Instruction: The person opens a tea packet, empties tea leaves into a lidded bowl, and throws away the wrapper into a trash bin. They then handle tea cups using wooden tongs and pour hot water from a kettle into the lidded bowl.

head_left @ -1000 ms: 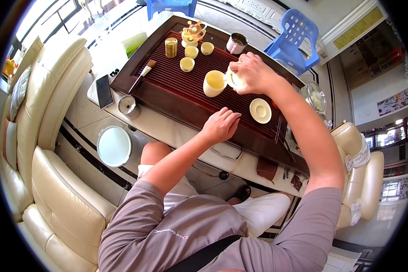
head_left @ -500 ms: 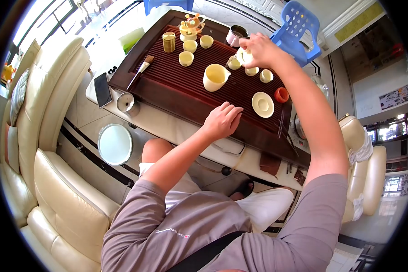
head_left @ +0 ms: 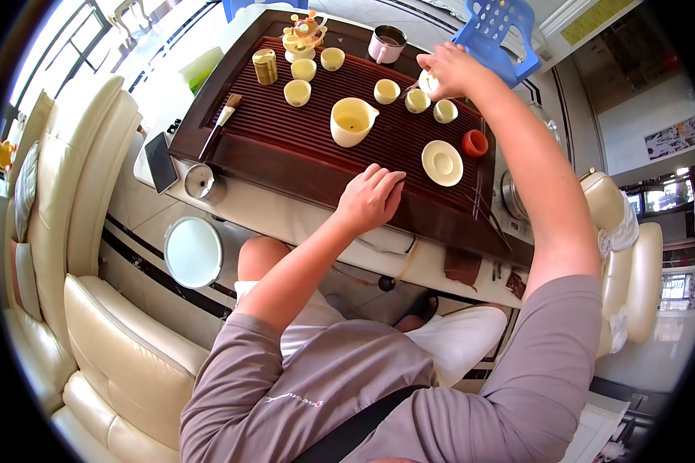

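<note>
My right hand is closed around a small cream-coloured cup, tilted above the far right of the slatted tea tray. Its fingers hide much of that cup. Below and beside it stand three small cups, a left one, a middle one and a right one. My left hand, loosely curled with nothing visible in it, is at the tray's near edge. Between the hands are a cream pitcher holding yellowish liquid and a saucer.
On the tray's left are a brush, a gold-coloured canister, several cups and a figurine-topped vessel. A pink mug and a red ring-shaped pot flank the right side. A phone and metal cup lie leftward.
My right hand has moved rightward along the row of small cups, away from the left one, still holding its cup. My left hand stays at the tray edge. The view has shifted slightly.
</note>
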`<action>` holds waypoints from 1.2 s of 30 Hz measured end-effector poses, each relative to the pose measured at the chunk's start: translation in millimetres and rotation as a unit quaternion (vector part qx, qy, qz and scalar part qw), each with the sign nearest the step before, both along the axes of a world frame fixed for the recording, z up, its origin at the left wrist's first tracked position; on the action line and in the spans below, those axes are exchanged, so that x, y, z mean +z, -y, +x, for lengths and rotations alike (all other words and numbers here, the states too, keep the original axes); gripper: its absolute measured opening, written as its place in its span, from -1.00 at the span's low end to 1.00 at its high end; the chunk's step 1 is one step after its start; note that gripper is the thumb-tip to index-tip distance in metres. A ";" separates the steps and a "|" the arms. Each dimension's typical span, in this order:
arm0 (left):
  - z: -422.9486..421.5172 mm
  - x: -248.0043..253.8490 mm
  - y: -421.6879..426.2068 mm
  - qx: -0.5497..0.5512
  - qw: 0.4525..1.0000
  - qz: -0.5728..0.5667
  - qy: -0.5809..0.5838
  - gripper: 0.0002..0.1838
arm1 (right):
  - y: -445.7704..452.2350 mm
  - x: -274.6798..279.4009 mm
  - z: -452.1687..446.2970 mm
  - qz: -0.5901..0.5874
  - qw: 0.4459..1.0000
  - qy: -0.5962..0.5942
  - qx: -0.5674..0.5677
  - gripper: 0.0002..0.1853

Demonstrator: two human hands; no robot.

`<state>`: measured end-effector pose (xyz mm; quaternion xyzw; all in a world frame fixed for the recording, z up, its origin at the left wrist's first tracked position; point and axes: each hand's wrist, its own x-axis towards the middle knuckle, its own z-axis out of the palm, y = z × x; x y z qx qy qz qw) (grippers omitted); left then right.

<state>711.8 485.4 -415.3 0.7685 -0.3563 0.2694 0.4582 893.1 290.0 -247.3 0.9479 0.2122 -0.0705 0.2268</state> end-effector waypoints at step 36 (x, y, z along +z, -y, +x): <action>0.8 -0.8 -0.6 -0.003 1.000 -0.003 -0.009 -0.77 | -25.3 -0.1 3.7 -0.076 0.991 0.052 0.101 -0.29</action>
